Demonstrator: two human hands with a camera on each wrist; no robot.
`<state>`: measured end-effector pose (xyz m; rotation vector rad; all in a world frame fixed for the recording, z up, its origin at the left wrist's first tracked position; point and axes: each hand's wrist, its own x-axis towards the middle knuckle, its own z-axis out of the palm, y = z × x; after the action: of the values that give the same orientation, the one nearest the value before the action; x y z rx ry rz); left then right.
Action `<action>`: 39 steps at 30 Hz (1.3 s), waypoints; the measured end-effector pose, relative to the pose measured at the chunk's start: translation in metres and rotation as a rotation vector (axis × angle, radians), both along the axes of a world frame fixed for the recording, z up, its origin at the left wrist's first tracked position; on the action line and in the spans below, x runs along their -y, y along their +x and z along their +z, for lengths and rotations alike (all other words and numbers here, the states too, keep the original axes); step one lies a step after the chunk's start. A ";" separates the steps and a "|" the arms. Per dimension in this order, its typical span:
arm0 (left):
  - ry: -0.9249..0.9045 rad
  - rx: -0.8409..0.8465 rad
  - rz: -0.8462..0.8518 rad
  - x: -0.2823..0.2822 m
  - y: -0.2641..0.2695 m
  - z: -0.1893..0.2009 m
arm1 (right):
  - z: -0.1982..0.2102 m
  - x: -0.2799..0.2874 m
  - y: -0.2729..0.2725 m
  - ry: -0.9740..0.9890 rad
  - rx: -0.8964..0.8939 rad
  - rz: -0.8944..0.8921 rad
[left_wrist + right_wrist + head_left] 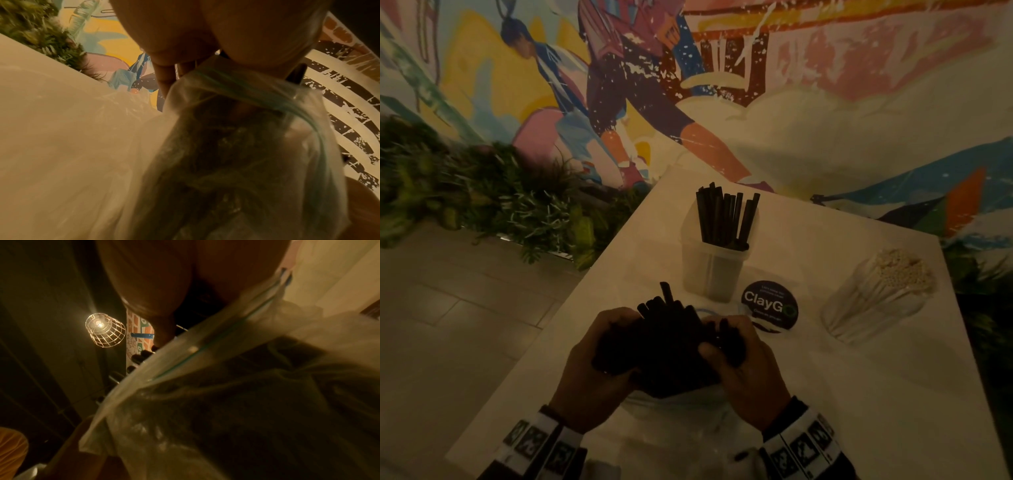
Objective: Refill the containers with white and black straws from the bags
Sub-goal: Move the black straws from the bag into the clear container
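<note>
Both hands hold a thick bundle of black straws [667, 339] over the near middle of the white table [859, 394]. My left hand [599, 363] grips its left side and my right hand [739, 356] grips its right side. A clear zip bag [236, 154] with a blue seal strip hangs round the bundle's lower part; the same bag [236, 394] fills the right wrist view. Further back stands a clear container [714, 270] with several black straws upright in it. At the right, a clear container [876, 301] packed with white straws leans over.
A round dark "ClayGo" sticker [769, 305] lies on the table between the containers. Crumpled clear plastic [688, 421] lies under my wrists. Green plants [482, 198] line the floor on the left below a painted wall. A caged lamp [104, 330] hangs overhead.
</note>
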<state>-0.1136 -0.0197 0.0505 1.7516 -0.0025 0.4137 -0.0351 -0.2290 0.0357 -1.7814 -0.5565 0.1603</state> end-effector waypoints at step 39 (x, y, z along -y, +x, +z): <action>-0.136 -0.080 0.059 0.004 -0.005 -0.003 | 0.005 0.007 0.010 0.257 -0.087 -0.096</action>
<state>-0.1181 -0.0241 0.0471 1.6354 0.1322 0.3778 -0.0246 -0.2357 0.0404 -1.5391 -0.4087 0.0951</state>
